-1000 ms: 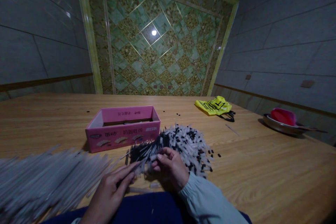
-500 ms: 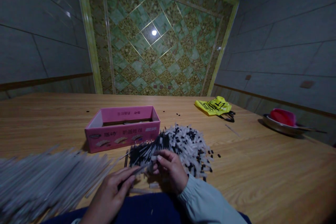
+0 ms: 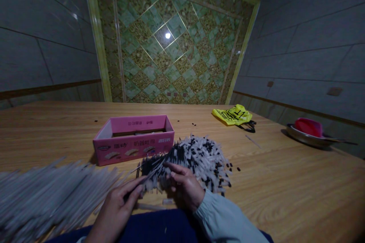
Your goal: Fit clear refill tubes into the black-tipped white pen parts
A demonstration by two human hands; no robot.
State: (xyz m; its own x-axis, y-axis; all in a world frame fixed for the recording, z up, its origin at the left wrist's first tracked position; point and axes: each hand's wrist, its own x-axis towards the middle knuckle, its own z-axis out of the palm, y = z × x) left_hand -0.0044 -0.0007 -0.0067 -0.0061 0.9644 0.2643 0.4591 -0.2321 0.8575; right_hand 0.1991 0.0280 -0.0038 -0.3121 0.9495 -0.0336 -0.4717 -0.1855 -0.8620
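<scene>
My left hand [image 3: 118, 207] is closed around a thin pen refill that points up and right toward the dark refill bundle [image 3: 158, 162]. My right hand [image 3: 184, 183] pinches a small pale piece at the near end of that refill, fingers curled. Just beyond my right hand lies a heap of short white and black pen parts [image 3: 203, 157]. A big pile of clear pen tubes [image 3: 48, 195] spreads across the table to my left.
A pink open cardboard box [image 3: 132, 138] stands behind the heaps on the wooden table [image 3: 285, 182]. A yellow plastic bag [image 3: 232, 114] lies far right, and a metal dish with something red [image 3: 306, 131] sits at the right edge. Small black bits are scattered near the heap.
My left hand has drawn back slightly toward me and to the left with the refill. My right hand stays at the refill's tip, its fingers shifted a little.
</scene>
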